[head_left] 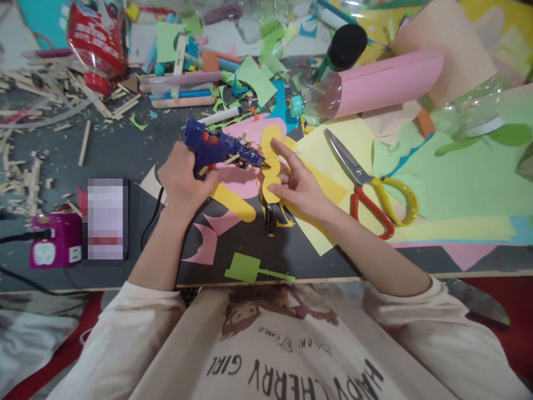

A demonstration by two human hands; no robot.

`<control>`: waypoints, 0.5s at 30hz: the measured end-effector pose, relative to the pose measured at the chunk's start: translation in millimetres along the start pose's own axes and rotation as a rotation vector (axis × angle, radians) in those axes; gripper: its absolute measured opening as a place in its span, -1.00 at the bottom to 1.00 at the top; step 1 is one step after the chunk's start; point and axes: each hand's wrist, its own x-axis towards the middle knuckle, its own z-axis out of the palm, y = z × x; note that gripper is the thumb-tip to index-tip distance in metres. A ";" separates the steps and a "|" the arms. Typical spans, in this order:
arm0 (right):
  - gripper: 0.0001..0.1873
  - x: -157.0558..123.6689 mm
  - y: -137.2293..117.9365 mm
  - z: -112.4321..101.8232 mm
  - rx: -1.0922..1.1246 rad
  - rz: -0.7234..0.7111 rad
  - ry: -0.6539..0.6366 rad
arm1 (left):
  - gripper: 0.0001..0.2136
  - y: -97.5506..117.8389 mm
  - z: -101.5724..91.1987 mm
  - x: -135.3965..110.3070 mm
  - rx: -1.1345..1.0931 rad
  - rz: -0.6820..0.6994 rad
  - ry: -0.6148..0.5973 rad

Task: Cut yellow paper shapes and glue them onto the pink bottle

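My left hand (183,178) is wrapped round the grip of a blue hot glue gun (220,148), whose nozzle points right and touches a yellow paper cutout (270,161). My right hand (297,180) holds that yellow cutout steady, with the index finger stretched over it and the other fingers curled under its edge. The cutout lies over a pink paper shape (241,183) on the dark tabletop. A black cord runs from the glue gun down past my left wrist.
Red-and-yellow-handled scissors (368,186) lie on yellow paper right of my right hand. A clear bottle with rolled pink paper (375,83) lies behind. Paper scraps, wooden sticks (91,100), a purple power strip (56,239) and a green cutout (250,269) lie around. The table edge (291,279) runs near my chest.
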 end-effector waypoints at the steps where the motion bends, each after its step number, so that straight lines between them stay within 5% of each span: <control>1: -0.20 0.1 0.0 0.0 0.002 0.000 -0.003 | -0.67 0.0 0.2 0.2 -0.001 0.000 -0.002; 15: -0.17 1.1 1.8 0.1 0.023 -0.006 0.014 | -0.61 4.5 -2.0 0.6 -0.008 0.025 0.050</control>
